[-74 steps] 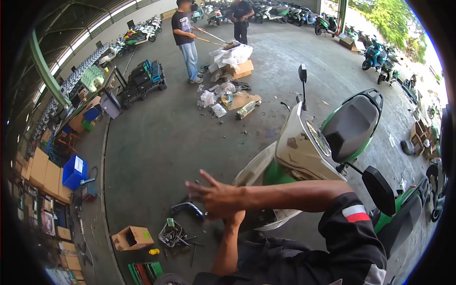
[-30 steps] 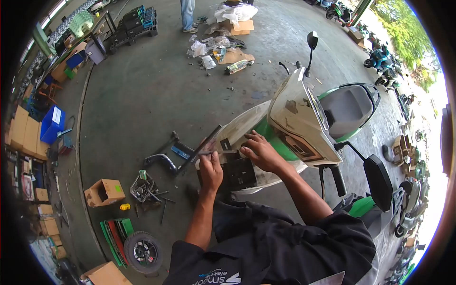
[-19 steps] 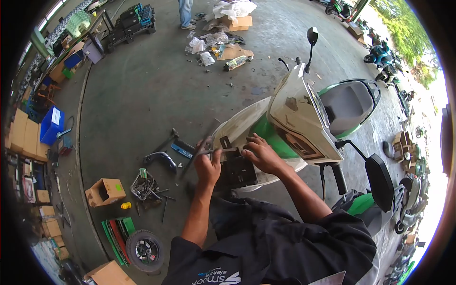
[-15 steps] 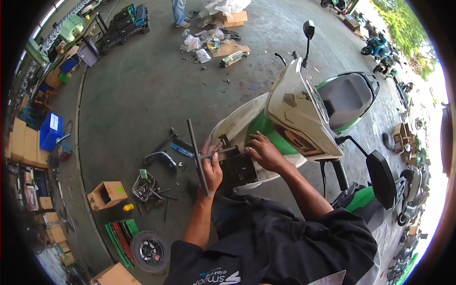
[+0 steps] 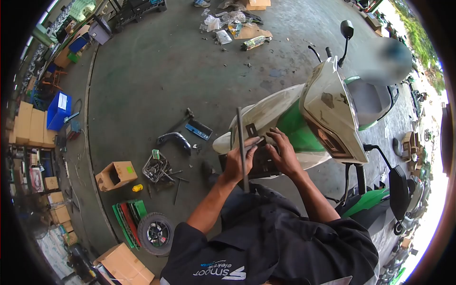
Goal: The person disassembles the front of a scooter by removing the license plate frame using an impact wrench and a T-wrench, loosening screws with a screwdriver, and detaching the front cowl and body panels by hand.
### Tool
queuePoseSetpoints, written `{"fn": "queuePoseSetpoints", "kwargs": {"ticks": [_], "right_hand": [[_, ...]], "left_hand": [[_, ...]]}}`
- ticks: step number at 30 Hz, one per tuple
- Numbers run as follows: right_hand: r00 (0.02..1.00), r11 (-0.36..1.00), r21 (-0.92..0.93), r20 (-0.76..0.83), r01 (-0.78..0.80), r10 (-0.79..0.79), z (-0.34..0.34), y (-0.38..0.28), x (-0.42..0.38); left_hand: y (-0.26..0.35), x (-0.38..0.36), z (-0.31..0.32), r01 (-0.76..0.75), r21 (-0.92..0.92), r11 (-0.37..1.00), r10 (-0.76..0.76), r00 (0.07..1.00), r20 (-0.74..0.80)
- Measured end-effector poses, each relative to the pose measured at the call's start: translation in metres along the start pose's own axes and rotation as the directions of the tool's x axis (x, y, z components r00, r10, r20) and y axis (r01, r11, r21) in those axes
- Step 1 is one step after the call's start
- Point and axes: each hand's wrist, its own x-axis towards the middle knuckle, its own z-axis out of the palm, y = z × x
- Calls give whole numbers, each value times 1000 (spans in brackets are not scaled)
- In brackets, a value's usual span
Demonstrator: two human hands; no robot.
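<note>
My left hand [image 5: 236,160] is closed around a T-handle wrench [image 5: 240,130]. Its long crossbar stands out past the hand at both ends, and the shaft points right toward the scooter's front. Close by, my right hand [image 5: 286,156] rests at the black bracket [image 5: 264,167], fingers bent and apart near the shaft's end. The wrench tip is hidden among the fingers. The white and green scooter [image 5: 328,102] stands tilted in the view, its front panel open to the bracket under my hands.
On the floor at left lie a licence plate [image 5: 198,129], a dark curved fender [image 5: 175,139], a tray of tools [image 5: 159,167], a cardboard box [image 5: 116,175] and a wheel [image 5: 156,234]. Plastic wrapping [image 5: 232,19] lies farther off. A mirror [image 5: 399,187] juts out at right.
The view has shifted, so the scooter sits farther right. My left hand and the wrench have come closer to my right hand at the bracket. A blurred person's head appears behind the scooter.
</note>
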Motion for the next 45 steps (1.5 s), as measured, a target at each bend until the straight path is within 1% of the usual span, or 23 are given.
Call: {"fn": "queuePoseSetpoints", "kwargs": {"ticks": [3,5,6,7,9,11,13,14,15,17,19,21,23,25,27,29,30,33,35,37,39,43,45], "right_hand": [[998,998,46,-41,-39,40,15,-8,0],[967,952,267,-161,-152,199,32,-15,-5],[949,925,326,-177,-193,261,37,-26,-8],[940,921,331,-194,-207,281,49,-28,-15],[859,858,462,-321,-226,399,72,-24,-22],[807,815,524,-354,-248,473,88,-47,-30],[755,836,540,-509,-94,413,100,-65,-27],[709,816,554,-508,-167,490,100,-80,-25],[683,829,551,-569,-96,458,113,-72,-31],[599,833,509,-605,-216,525,109,-96,-31],[572,830,534,-633,-164,521,112,-95,-35],[547,819,554,-643,-150,536,111,-96,-35],[502,893,420,-743,-165,442,104,-101,-33],[443,944,223,-840,-243,312,104,-90,-30],[343,908,320,-849,-269,401,106,-82,-35],[267,889,322,-871,-325,413,107,-86,-44],[283,861,342,-842,-377,459,107,-88,-51],[248,816,330,-840,-475,484,107,-88,-67],[199,686,673,-659,-275,726,118,-98,-71],[159,699,704,-681,-126,715,133,-109,-68],[21,662,748,-662,-47,749,141,-135,-67],[-142,649,761,-642,3,753,152,-185,-74],[-126,553,795,-539,250,833,156,-213,-71]], "left_hand": [[-16,18,-13,-145,-59,988,144,989,-20],[-24,26,-27,-217,126,968,175,944,280],[-27,28,-25,-202,144,969,148,937,315],[-23,33,-23,-212,127,969,159,928,336],[-19,47,-19,-282,-48,958,286,943,169],[-24,39,-26,-177,-179,968,230,911,342],[-29,49,-23,-140,-351,926,299,840,453],[-40,52,-19,-237,-329,914,383,768,513],[-38,57,-17,-322,-318,892,445,753,484],[-33,74,-22,-298,-377,877,478,628,615],[-19,88,-19,-370,-382,847,530,535,658],[-11,100,-6,-456,-315,832,527,475,705],[-26,88,12,-473,-308,826,512,398,761],[-28,95,14,-346,-380,858,485,300,822],[-35,95,9,-300,-381,875,440,162,883],[-55,98,19,-104,-35,994,55,194,980],[-88,91,32,-163,-35,986,79,273,959],[-117,85,59,-324,-2,946,87,249,965],[-126,81,72,-340,-89,936,170,215,962],[-137,84,88,-431,-113,895,189,137,972],[-150,92,94,-418,-236,877,296,83,952],[-151,110,107,-449,-354,820,377,-42,925],[-146,117,107,-459,-367,809,379,-70,923]]}}
